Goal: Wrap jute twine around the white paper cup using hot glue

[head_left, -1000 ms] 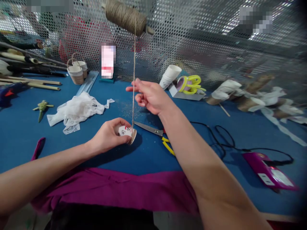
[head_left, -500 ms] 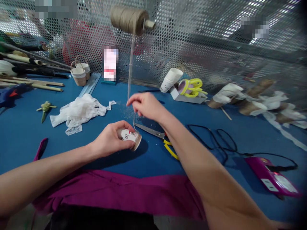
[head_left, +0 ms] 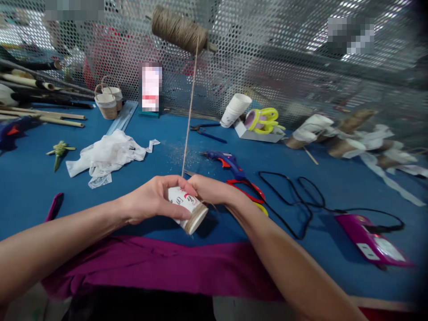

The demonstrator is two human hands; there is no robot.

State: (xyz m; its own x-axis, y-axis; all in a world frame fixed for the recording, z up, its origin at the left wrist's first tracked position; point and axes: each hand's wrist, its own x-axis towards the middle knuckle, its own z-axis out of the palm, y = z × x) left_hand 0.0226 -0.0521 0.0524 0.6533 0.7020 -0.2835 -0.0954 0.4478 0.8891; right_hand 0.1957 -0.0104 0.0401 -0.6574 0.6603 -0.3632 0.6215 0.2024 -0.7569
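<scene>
My left hand [head_left: 150, 200] is closed around a small paper cup [head_left: 182, 200] that lies tilted on its side, its rim end toward the lower right. Dark and red printed characters mark its white wall. Brown jute twine [head_left: 198, 215] is wrapped round the cup near that end, with loose fibres sticking out. A taut strand of twine [head_left: 190, 107] drops from the spool [head_left: 179, 30] to behind my left fingers. Against the cup's far side, my right hand [head_left: 209, 189] has its fingers curled; their tips and whatever they hold are hidden.
A blue glue gun [head_left: 230, 164], scissors with red and yellow handles [head_left: 249, 189] and pliers [head_left: 210, 130] lie beyond my right hand. Crumpled white material [head_left: 110, 151] is at left. Stacked cups [head_left: 236, 109] stand behind. A black cord [head_left: 310, 209] runs to a purple power box [head_left: 371, 243].
My right hand has come down from the hanging strand to the cup. The cup has shifted slightly right and toward me, still in my left hand. Glue gun and pliers are now uncovered.
</scene>
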